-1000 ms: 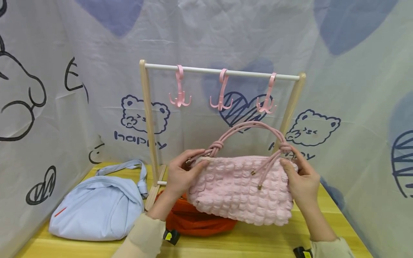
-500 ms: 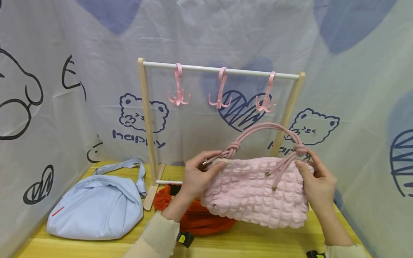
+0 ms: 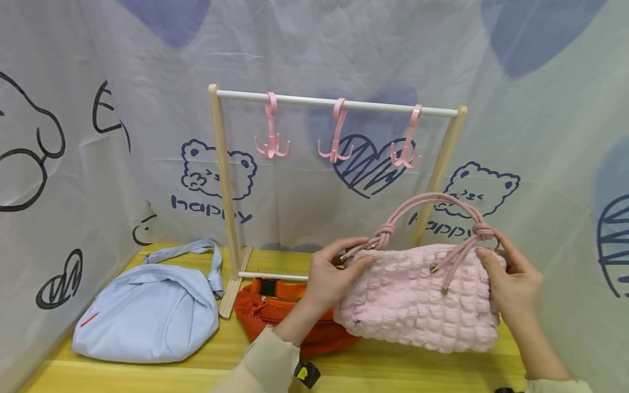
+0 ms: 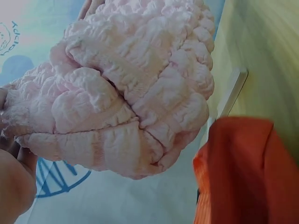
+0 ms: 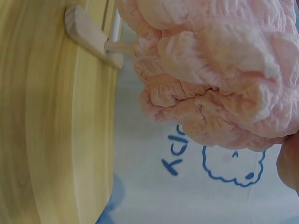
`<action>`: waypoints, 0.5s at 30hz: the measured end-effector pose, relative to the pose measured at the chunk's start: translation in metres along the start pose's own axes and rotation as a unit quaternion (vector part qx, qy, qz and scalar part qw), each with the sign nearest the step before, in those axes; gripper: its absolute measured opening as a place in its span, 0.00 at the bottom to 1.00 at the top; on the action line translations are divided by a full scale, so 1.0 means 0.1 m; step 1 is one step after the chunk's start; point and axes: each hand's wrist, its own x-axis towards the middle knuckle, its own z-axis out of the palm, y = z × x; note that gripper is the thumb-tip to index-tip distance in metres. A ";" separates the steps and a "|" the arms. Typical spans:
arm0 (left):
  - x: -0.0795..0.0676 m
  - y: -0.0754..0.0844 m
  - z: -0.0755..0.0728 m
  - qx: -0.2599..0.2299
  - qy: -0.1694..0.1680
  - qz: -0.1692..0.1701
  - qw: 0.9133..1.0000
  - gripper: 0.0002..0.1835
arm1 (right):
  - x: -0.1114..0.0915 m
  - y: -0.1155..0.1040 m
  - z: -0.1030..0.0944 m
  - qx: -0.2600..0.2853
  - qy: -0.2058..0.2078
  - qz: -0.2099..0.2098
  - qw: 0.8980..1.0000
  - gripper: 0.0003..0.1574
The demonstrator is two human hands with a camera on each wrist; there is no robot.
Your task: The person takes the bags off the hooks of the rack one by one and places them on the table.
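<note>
A pink puffy handbag (image 3: 422, 300) hangs in the air over the right side of the table, its corded handle (image 3: 432, 199) arching up with knots at both ends. My left hand (image 3: 334, 273) grips its upper left corner, thumb in front. At the upper right corner my right hand (image 3: 513, 286) pinches the bag near the handle's knot. Both wrist views show the bag's bubbled fabric close up, filling much of the picture. Behind my left forearm lies an orange waist bag (image 3: 275, 311), partly hidden by that arm.
A wooden rack with a white rail (image 3: 304, 100) stands at the back, bearing a left pink hook (image 3: 271, 131), a middle hook (image 3: 338, 134) and a right hook (image 3: 408, 139). A light blue bag (image 3: 147, 316) lies on the wooden table (image 3: 196, 376) at left. Printed cloth walls surround it.
Both hands have carried the pink handbag to the right, and slightly down. More of the orange waist bag now shows. The rack and blue bag stay put.
</note>
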 end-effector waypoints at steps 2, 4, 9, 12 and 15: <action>-0.02 -0.01 0.06 -0.005 -0.002 -0.007 1.000 0.19 | 0.02 0.03 -0.05 -0.008 -0.003 0.007 1.000 0.30; -0.03 -0.03 0.12 -0.009 -0.005 -0.021 1.000 0.19 | 0.04 0.05 -0.09 -0.017 -0.007 0.014 1.000 0.30; -0.07 -0.07 0.29 -0.010 -0.008 -0.062 0.998 0.19 | 0.09 0.12 -0.19 -0.047 -0.023 0.042 0.998 0.30; -0.11 -0.08 0.39 -0.003 -0.014 -0.080 0.997 0.19 | 0.15 0.18 -0.26 -0.051 -0.048 0.067 0.995 0.31; -0.14 -0.09 0.49 -0.006 -0.021 -0.097 0.995 0.20 | 0.21 0.24 -0.34 -0.061 -0.067 0.073 0.993 0.32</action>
